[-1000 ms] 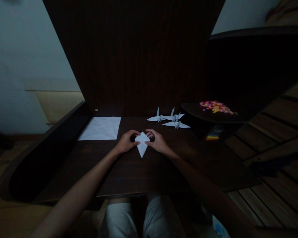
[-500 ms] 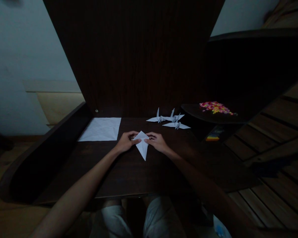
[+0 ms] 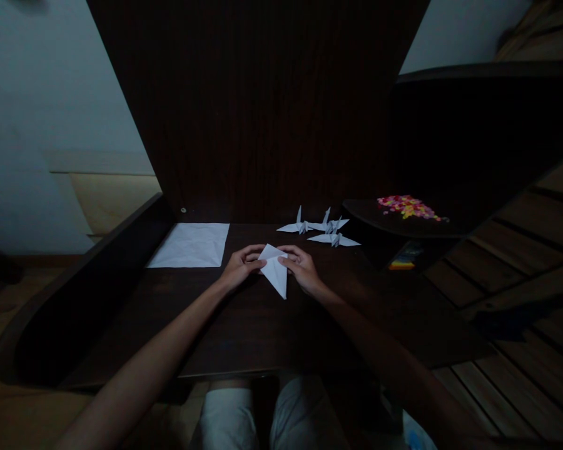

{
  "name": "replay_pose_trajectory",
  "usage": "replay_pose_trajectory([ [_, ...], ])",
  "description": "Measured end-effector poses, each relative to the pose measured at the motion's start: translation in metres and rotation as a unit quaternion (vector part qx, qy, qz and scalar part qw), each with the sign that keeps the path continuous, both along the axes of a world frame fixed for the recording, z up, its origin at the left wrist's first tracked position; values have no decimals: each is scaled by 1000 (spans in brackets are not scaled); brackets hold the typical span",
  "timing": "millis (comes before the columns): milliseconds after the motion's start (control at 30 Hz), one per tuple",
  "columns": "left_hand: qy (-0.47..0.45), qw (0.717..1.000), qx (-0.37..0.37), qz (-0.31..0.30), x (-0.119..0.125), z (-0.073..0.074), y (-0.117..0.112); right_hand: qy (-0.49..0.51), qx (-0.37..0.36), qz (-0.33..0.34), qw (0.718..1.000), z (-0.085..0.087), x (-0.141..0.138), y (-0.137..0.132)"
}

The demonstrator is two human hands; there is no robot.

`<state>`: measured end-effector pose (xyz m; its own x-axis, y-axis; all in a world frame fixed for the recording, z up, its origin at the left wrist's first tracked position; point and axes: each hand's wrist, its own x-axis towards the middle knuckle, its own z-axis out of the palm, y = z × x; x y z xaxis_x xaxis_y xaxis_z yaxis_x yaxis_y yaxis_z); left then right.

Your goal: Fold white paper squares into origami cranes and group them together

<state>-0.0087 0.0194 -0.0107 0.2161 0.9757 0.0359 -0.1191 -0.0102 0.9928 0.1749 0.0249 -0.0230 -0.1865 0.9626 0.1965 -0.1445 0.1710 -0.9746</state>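
Left hand [image 3: 237, 270] and right hand [image 3: 303, 269] each pinch an upper edge of the folded white paper [image 3: 276, 276] at mid-bench [image 3: 244, 325], tip toward the person, probably steadying a crease; paper cranes [image 3: 323, 230] and flat sheet [image 3: 191, 245] lie behind, out of the way.

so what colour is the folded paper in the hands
Plain white; the folded paper shows best in head view.

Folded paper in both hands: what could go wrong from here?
The folded paper is pinched at its top by the left hand and right hand; its point is free, so a crease may skew.
Dim light makes edges hard to align.
The cranes lie just beyond the right hand; a sweep could knock them.
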Motion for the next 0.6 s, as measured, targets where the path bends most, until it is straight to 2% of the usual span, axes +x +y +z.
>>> replay_pose_trajectory([
  [167, -16, 999, -26, -9, 1, 3, -2, 18, 1, -8, 1000, -1, 0, 1],
  [400, 40, 998, 35, 39, 0, 0, -1, 53, -19, 2, 998, -1, 0, 2],
  [600, 77, 994, 54, 51, -3, 1, 0, 62, -29, 69, 995, 3, 0, -1],
])
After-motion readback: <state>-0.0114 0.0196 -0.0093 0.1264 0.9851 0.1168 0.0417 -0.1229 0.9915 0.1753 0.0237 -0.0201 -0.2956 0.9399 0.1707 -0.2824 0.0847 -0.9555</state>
